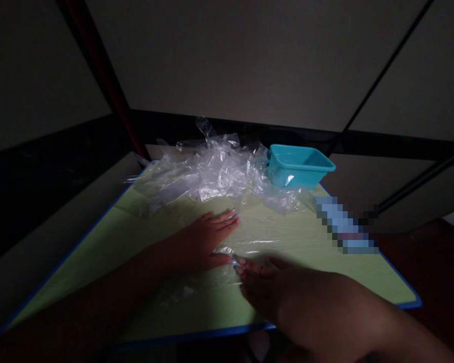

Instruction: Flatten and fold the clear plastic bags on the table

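Observation:
My left hand [202, 242] lies flat, palm down, fingers spread, on a clear plastic sheet [265, 237] spread over the light green mat [109, 242]. My right hand [276, 292] rests near the front, its fingertips touching the same sheet's near edge close to my left thumb. Neither hand grips anything. A crumpled heap of clear plastic bags [208, 171] sits behind my left hand.
A turquoise plastic bin [298, 165] stands at the back right of the mat, partly against the plastic heap. A blurred-out object [344, 227] lies at the mat's right edge. The mat has a blue border. The room is dim.

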Action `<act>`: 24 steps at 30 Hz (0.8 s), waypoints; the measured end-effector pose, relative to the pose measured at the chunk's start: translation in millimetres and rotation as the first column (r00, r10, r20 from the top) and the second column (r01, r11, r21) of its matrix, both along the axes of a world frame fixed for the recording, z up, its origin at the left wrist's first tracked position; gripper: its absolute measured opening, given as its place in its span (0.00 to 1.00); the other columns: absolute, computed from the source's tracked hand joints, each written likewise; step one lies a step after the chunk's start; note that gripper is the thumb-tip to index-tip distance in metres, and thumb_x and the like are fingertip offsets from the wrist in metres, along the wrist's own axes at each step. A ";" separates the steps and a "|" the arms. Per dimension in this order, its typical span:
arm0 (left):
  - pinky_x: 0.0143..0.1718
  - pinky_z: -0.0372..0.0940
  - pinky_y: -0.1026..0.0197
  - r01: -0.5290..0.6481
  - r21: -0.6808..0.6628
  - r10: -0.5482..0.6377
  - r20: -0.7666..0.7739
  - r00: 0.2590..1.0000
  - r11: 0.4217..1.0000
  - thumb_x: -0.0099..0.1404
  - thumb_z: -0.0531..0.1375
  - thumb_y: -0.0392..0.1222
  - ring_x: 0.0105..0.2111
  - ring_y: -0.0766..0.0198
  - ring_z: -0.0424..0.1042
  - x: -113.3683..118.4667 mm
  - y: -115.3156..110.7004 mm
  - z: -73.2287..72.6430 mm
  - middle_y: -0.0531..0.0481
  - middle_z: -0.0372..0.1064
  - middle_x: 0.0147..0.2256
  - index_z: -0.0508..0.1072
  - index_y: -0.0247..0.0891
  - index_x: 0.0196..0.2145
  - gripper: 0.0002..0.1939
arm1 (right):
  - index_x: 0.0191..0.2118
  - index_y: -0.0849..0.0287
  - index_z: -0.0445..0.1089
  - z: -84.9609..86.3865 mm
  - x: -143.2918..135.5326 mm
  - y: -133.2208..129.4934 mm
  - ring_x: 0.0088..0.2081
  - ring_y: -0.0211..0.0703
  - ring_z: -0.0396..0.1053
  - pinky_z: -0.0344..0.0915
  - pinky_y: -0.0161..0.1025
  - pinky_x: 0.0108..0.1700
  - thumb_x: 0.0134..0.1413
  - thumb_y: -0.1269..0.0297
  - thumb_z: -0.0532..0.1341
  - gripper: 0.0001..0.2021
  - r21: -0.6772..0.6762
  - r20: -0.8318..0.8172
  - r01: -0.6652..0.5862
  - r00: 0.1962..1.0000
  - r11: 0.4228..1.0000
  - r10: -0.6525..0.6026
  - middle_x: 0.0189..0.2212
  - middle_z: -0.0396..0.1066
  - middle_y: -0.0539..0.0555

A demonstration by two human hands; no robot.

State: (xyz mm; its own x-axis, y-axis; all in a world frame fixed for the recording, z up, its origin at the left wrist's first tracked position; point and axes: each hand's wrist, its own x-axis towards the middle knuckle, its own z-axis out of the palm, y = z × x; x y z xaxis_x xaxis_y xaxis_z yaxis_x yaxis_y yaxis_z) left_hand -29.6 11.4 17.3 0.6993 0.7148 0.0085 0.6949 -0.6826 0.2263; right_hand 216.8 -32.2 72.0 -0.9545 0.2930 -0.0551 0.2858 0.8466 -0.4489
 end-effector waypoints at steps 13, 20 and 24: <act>0.61 0.40 0.51 -0.018 0.020 0.019 -0.006 1.000 1.000 0.66 0.50 0.51 0.64 0.55 0.36 2.0 0.4 -0.9 0.43 0.39 0.64 0.45 0.38 0.63 0.33 | 0.63 0.68 0.49 -4.5 -0.3 -3.0 0.63 0.57 0.44 0.44 0.52 0.63 0.52 0.56 0.60 0.37 0.033 0.081 -0.036 0.996 0.999 0.033 0.61 0.48 0.68; 0.61 0.43 0.50 -0.011 0.057 0.007 0.068 0.998 0.998 0.66 0.51 0.45 0.63 0.54 0.39 5.6 1.5 -0.6 0.41 0.41 0.64 0.49 0.34 0.61 0.29 | 0.64 0.65 0.46 -5.3 0.0 -2.7 0.63 0.54 0.45 0.43 0.47 0.63 0.52 0.54 0.60 0.38 0.017 0.017 0.021 1.000 1.000 -0.022 0.61 0.48 0.64; 0.56 0.52 0.50 -0.067 0.111 0.037 0.253 0.967 0.992 0.65 0.50 0.39 0.57 0.53 0.53 8.7 -1.4 12.7 0.40 0.55 0.57 0.61 0.36 0.53 0.18 | 0.64 0.69 0.45 3.2 -1.6 3.4 0.64 0.53 0.41 0.40 0.47 0.63 0.53 0.50 0.58 0.40 -0.033 0.071 -0.042 0.996 0.999 0.044 0.62 0.46 0.67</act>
State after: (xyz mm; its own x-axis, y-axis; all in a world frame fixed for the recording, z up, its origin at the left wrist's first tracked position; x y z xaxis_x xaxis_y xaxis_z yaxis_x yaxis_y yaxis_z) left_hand -20.9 10.0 29.9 0.6261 0.7334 0.2648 0.6615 -0.6794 0.3177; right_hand 215.1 -28.8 75.2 -0.9594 0.2489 -0.1327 0.2820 0.8446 -0.4551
